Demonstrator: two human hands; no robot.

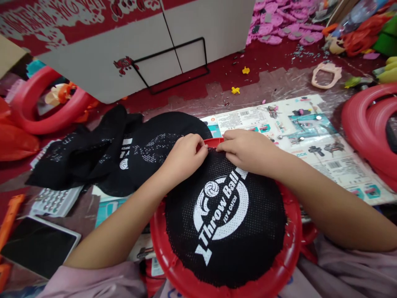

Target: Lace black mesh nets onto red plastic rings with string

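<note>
Nearest the camera, a red ring [291, 248] faced with black mesh [235, 248] was rested over the lap [302, 275]. At the ring's far edge, the mesh seemed pinched narrowly by the left hand [187, 155] and right hand [243, 147]. Over the printed sheet's [325, 128] left end, loose black cloth [167, 132] was spread. Were either pinch loosened, taut mesh might be sprung off the ring.

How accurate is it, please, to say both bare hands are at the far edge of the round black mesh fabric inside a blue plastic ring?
The colour is wrong: the head view shows a red plastic ring around the round black mesh fabric; the rest stands.
</note>
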